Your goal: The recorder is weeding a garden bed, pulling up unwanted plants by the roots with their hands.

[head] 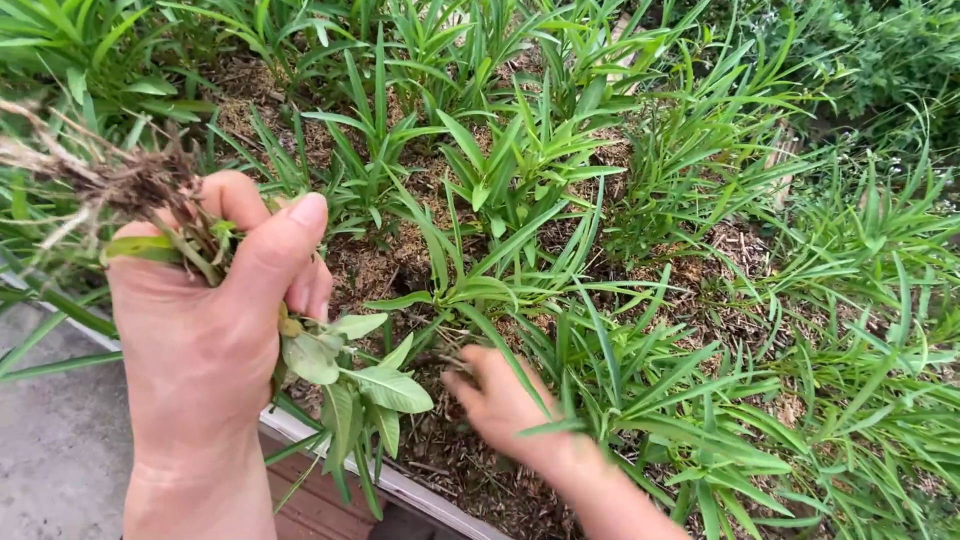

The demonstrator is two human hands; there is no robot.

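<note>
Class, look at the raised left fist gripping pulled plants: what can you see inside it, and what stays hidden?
The left hand clasps a bunch of uprooted green weeds: brown tangled roots stick out above, broad leaves hang below. The stems between are covered by the fingers.

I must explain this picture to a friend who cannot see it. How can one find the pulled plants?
Start at the raised garden bed with narrow-leaved green plants. Above its near edge, the left hand grips a bunch of uprooted plants. Unlike the planted neighbours, they have broad oval leaves hanging down and brown tangled roots sticking up.

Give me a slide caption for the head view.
Left hand grips uprooted weeds while right hand reaches into soil among narrow-leaved plants.
</note>
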